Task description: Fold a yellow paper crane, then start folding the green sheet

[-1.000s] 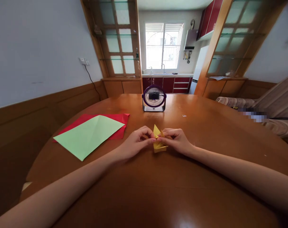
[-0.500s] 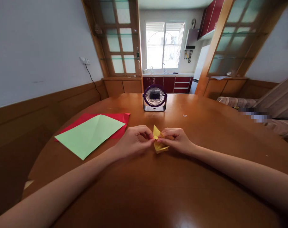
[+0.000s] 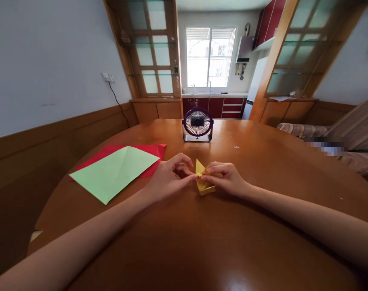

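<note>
A small piece of folded yellow paper (image 3: pixel 204 186), with pointed flaps, is held just above the middle of the table. My right hand (image 3: pixel 226 177) pinches it from the right between thumb and fingers. From the left, my left hand (image 3: pixel 176 176) closes thumb and a fingertip on the paper's left edge, while its index finger is raised and bent away. The fingertips cover part of the folds.
A green sheet of paper (image 3: pixel 117 173) lies over a red sheet (image 3: pixel 150 171) on the left of the round wooden table (image 3: pixel 184 246). A small purple fan (image 3: pixel 197 124) stands beyond my hands. A tiny clear scrap (image 3: pixel 236 147) lies right of the fan.
My left index finger has lifted off the paper and the hand has opened slightly. My right hand and the yellow paper have hardly moved.
</note>
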`<state>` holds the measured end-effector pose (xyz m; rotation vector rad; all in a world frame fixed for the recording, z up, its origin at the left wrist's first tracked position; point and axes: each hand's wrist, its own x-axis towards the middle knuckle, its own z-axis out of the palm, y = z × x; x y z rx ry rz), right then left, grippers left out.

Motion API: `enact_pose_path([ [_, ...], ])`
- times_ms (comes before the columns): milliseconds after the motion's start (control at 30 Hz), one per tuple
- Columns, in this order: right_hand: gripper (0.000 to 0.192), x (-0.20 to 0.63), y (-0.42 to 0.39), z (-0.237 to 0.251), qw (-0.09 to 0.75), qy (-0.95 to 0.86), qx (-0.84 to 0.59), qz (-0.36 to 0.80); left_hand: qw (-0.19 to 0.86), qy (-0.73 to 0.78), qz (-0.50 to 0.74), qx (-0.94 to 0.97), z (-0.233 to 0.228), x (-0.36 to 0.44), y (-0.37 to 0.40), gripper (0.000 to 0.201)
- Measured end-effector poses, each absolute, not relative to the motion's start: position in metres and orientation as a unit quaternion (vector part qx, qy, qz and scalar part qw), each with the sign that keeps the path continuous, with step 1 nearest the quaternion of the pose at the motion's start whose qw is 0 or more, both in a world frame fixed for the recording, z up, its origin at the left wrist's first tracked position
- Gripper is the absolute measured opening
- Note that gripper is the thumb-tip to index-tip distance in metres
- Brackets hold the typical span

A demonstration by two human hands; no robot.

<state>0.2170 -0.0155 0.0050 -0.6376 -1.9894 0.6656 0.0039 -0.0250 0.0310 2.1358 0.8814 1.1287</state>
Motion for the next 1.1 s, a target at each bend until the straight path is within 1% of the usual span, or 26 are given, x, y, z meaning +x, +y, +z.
enact_pose_path([
  [267, 0.021, 0.2156, -0.0162, 0.0051, 0.452, -0.815, -0.251, 0.259, 0.256, 0.325, 0.407, 0.815, 0.0331, 0.0053, -0.0271, 0.013],
  [500, 0.022, 0.2113, -0.0224, 0.0106, 0.462, -0.799, -0.279, 0.264, 0.219, 0.300, 0.418, 0.829, 0.0290, 0.0060, -0.0296, 0.015],
  [633, 0.024, 0.2106, -0.0233, 0.0096, 0.471, -0.770, -0.295, 0.315, 0.262, 0.303, 0.423, 0.813, 0.0276, 0.0062, -0.0286, 0.019],
  [767, 0.023, 0.2112, -0.0208, 0.0068, 0.479, -0.723, -0.320, 0.381, 0.329, 0.304, 0.425, 0.787, 0.0295, 0.0036, -0.0233, 0.016],
  [833, 0.023, 0.2113, -0.0197, 0.0060, 0.485, -0.704, -0.326, 0.403, 0.344, 0.308, 0.421, 0.781, 0.0310, 0.0027, -0.0216, 0.016],
  [1000, 0.022, 0.2114, -0.0191, 0.0055, 0.486, -0.694, -0.328, 0.417, 0.282, 0.353, 0.363, 0.815, 0.0316, 0.0044, -0.0218, 0.019],
  [1100, 0.021, 0.2114, -0.0189, 0.0054, 0.487, -0.693, -0.331, 0.416, 0.255, 0.345, 0.362, 0.827, 0.0305, 0.0060, -0.0229, 0.017],
])
